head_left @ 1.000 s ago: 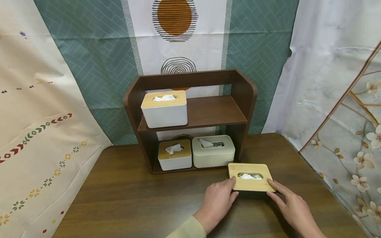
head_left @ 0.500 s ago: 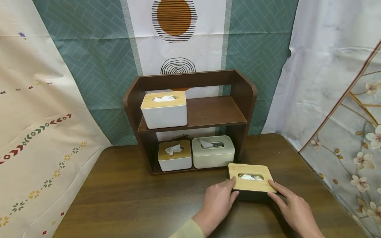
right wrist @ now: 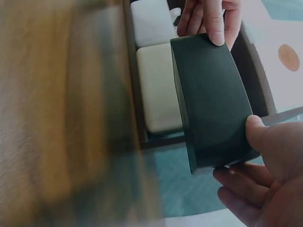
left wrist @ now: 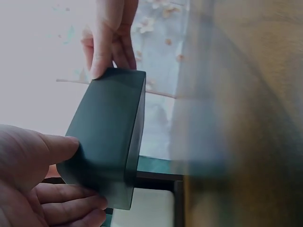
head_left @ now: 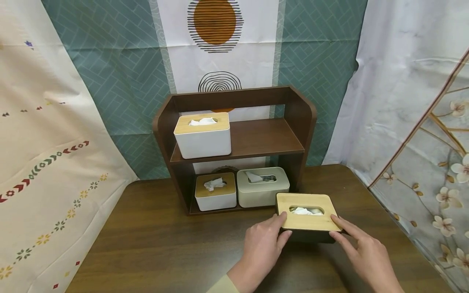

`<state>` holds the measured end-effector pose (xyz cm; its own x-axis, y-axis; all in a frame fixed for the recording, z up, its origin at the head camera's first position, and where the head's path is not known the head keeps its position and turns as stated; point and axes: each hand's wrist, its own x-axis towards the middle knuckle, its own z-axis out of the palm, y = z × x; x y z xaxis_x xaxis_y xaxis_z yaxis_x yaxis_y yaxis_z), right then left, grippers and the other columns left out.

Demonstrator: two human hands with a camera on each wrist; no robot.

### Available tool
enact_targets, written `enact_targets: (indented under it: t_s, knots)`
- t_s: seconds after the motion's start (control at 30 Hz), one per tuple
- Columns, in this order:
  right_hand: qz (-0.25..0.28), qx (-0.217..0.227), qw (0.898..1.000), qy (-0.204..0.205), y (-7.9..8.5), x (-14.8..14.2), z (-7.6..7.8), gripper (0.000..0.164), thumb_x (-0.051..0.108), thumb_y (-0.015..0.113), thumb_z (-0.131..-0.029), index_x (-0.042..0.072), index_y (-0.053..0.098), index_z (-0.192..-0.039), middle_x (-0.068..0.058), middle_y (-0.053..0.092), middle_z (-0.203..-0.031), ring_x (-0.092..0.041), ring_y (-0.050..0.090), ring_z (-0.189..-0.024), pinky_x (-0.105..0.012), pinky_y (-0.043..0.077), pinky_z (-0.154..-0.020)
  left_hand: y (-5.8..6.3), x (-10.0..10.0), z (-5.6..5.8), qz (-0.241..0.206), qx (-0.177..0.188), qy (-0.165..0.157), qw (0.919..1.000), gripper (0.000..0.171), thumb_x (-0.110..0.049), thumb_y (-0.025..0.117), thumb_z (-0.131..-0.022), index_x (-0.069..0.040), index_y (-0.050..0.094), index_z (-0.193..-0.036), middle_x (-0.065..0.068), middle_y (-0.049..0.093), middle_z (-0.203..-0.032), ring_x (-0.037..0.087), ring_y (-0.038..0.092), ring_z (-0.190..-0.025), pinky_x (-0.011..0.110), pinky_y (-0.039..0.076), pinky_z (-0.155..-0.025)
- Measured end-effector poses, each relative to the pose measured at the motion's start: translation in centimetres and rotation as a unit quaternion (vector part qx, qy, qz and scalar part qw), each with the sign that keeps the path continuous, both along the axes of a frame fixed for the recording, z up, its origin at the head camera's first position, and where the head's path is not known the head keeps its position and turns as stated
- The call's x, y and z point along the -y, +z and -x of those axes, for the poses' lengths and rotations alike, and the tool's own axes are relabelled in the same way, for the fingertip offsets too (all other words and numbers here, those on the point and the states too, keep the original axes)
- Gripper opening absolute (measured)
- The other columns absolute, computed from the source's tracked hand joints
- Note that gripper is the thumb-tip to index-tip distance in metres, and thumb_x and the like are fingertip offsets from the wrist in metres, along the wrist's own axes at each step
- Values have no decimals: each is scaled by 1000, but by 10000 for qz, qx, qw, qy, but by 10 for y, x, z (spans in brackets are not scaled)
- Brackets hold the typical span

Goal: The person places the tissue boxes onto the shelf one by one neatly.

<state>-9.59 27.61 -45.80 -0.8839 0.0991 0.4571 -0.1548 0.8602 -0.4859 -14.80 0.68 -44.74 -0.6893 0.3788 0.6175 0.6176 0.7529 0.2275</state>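
Observation:
A dark green tissue box [head_left: 305,221] with a light wooden lid is between my two hands, in front of the shelf's right end. My left hand [head_left: 261,248] grips its left end, thumb on the near side and fingers over the lid edge. With thumb and fingers my right hand [head_left: 366,252] holds the right end. White tissue shows in the lid's oval slot. In the left wrist view the box's dark side [left wrist: 104,123] faces the camera, raised off the table. The right wrist view has the box [right wrist: 213,99] overlapping the cream tissue box [right wrist: 158,90].
A dark brown two-tier shelf [head_left: 234,158] stands at the back of the wooden table [head_left: 154,252]. A white tissue box [head_left: 205,142] with wooden lid sits upper left. Below are a smaller white one [head_left: 216,200] and the cream one. Patterned cloths hang behind and beside.
The dark green tissue box has risen from the table and shifted slightly left and up in the head view. Both hands have kept their grip; the left moved a little with it.

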Motion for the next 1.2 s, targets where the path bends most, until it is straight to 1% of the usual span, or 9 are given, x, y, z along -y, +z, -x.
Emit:
enact_targets:
  t_s: [0.17, 0.3, 0.33, 0.4, 0.57, 0.8, 0.93, 1.1, 1.2]
  knots:
    - [84, -320, 9994, 65, 14, 8, 0, 53, 19, 89, -95, 22, 75, -146, -15, 77, -134, -1, 29, -51, -30, 38, -59, 13, 7, -4, -222, -158, 22, 9996, 43, -32, 91, -95, -15, 79, -132, 3, 83, -119, 15, 81, -102, 35, 64, -70]
    - [115, -712, 9974, 73, 25, 12, 1, 55, 17, 92, -92, 24, 77, -144, -12, 77, -134, -10, 58, -60, -23, 42, -65, 26, 13, -7, -341, -235, 74, 9991, 43, -31, 91, -96, -16, 78, -134, 2, 82, -122, 15, 81, -105, 36, 65, -72]
    - [137, -800, 9967, 89, 28, 13, 2, 56, 16, 93, -91, 25, 77, -144, -11, 77, -134, -13, 66, -66, -22, 43, -66, 29, 15, -8, -365, -253, 86, 9990, 43, -31, 90, -96, -16, 78, -134, 2, 82, -123, 16, 81, -105, 36, 65, -72]
    - [194, -1024, 9945, 120, 33, 16, 2, 58, 15, 94, -89, 27, 78, -143, -8, 77, -135, -4, 74, -93, -19, 45, -73, 37, 17, -10, -447, -285, 88, 9986, 43, -30, 90, -97, -15, 77, -135, 2, 81, -125, 17, 81, -106, 37, 65, -74]
    - [324, -1482, 9880, 286, 49, 25, 5, 61, 11, 95, -86, 29, 78, -142, -5, 78, -134, 31, 49, -112, -20, 46, -74, 54, 25, -12, -730, -532, 39, 9959, 43, -29, 90, -97, -13, 77, -134, 4, 81, -127, 19, 81, -109, 40, 66, -75]
    - [306, -1800, 9824, 398, 67, 31, 9, 63, 7, 95, -84, 27, 78, -142, -8, 78, -132, 30, 50, -113, -12, 45, -78, 70, 33, -14, -1019, -824, -123, 9913, 41, -27, 88, -98, -11, 77, -134, 8, 80, -128, 23, 82, -103, 41, 66, -73]
    - [261, -1943, 9794, 482, 78, 35, 10, 66, 4, 95, -84, 26, 78, -143, -7, 78, -134, 30, 53, -105, -15, 47, -72, 79, 36, -15, -1123, -973, -115, 9888, 40, -25, 87, -99, -11, 77, -135, 8, 80, -129, 23, 81, -108, 42, 66, -76]
    - [259, -2091, 9756, 611, 94, 39, 14, 66, 2, 94, -84, 25, 77, -143, -7, 78, -134, 27, 55, -114, -17, 46, -67, 91, 41, -15, -1144, -1185, -80, 9863, 43, -25, 88, -99, -10, 76, -137, 7, 79, -131, 20, 79, -115, 40, 66, -80]
    - [254, -2187, 9731, 678, 103, 41, 16, 66, 2, 94, -83, 24, 77, -143, -7, 77, -134, 25, 58, -110, -18, 42, -65, 99, 44, -13, -1170, -1268, -86, 9850, 45, -24, 88, -98, -10, 75, -139, 8, 79, -132, 20, 77, -119, 42, 66, -84]
